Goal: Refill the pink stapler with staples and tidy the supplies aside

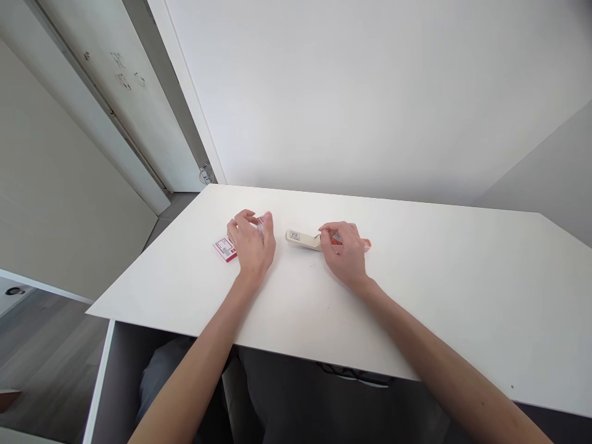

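Observation:
A cream stapler (303, 239) lies opened out flat on the white tabletop, with a printed square label on its left part. Its orange-pink end pokes out beyond my right hand (345, 250). The fingers of that hand are closed over the stapler's middle, thumb and forefinger pinched at the hinge-like part; the palm hides much of it. To the left, my left hand (252, 243) curls its fingers and thumb around a small red-and-white packet (261, 226), mostly covered. Beside that hand a flat red-and-white box (226, 249) with a printed label rests on the table.
The white tabletop (439, 296) runs up to a plain white wall (370, 92) behind. Its front edge lies close to my body, with a dark space below. A pale door panel (60, 179) and grey floor (46, 357) are at the left.

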The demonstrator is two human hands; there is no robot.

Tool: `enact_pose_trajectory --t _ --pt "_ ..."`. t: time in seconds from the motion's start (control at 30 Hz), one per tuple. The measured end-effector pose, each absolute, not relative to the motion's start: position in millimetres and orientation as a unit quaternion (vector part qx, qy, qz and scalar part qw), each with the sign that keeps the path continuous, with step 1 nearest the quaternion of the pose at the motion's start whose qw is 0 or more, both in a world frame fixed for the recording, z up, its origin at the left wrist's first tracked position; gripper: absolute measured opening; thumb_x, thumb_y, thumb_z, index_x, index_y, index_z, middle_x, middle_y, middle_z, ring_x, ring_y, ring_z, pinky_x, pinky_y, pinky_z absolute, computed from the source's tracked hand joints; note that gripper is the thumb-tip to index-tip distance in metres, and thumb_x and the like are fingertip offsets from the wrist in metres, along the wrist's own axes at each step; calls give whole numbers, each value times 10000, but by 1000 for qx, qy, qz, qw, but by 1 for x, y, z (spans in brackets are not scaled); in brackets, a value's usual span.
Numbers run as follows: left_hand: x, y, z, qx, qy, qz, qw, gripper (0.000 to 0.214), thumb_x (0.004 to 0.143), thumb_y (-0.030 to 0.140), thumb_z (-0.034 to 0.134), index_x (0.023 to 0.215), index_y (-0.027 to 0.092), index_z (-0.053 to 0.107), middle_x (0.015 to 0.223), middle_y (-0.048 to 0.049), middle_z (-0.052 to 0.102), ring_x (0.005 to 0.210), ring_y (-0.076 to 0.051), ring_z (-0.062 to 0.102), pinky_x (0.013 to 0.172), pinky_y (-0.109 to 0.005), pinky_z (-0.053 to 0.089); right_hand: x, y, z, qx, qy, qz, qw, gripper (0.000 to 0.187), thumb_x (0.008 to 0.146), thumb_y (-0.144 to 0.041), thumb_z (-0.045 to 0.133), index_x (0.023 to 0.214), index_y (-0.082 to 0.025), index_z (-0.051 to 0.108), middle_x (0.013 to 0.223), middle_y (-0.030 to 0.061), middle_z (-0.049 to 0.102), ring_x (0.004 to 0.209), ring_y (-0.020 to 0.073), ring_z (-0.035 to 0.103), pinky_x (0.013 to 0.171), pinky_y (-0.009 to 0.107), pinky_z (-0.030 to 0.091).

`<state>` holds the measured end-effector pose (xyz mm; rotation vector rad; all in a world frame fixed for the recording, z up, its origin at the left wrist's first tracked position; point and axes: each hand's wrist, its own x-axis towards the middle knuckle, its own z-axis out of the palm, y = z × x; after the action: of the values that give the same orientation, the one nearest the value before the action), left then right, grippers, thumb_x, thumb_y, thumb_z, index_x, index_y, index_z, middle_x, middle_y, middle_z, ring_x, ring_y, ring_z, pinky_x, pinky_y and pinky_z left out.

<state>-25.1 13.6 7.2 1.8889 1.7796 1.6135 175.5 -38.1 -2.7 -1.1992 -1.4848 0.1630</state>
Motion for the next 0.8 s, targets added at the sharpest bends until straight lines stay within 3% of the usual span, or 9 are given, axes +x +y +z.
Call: enact_pose_trajectory --t 0.13,0.3,0.4,0.57,0.67,0.8 --pt "-20 7 11 635 501 583 80 379 1102 607 366 1171 245 455 1200 -133 577 1181 -285 574 1066 -520 462 171 -45 3 -477 -649 180 565 132 994 -384 634 916 -289 681 772 19 680 714 219 608 747 379 482" --pt "-16 2 6 753 387 533 20 554 934 727 632 1184 265 457 1151 -121 619 1218 -329 558 1122 -579 450 168 -52 14 -401 -628 459 484 400 1036 -637 555 1035 -265 702 841 16 719 619 166 628 582 308 472" --pt "-14 1 7 794 358 491 30 672 801 740 789 1170 283 464 1132 -103 656 1231 -342 545 1161 -619 422 169 -50 19 -356 -611 549 445 532 1027 -720 508 958 -234 715 859 38 707 686 181 685 562 298 489" --pt "-12 -2 8 827 358 428 70 772 689 765 872 1144 291 468 1158 -114 657 1256 -369 540 1128 -632 431 173 -46 19 -342 -594 593 423 416 967 -640 690 886 -235 734 756 -5 651 651 150 583 623 289 505" --pt "-10 -4 7 814 343 460 92 741 766 753 809 1205 281 444 1210 -134 634 1262 -363 545 1081 -599 471 175 -42 16 -324 -566 623 432 400 943 -627 726 893 -230 737 776 -10 631 645 137 548 617 286 493" --pt "-8 -9 10 771 321 532 144 462 989 602 580 1256 261 419 1266 -145 610 1210 -301 612 1035 -534 520 175 -40 13 -285 -526 663 451 475 952 -680 680 867 -214 713 849 26 648 667 148 556 562 290 462"
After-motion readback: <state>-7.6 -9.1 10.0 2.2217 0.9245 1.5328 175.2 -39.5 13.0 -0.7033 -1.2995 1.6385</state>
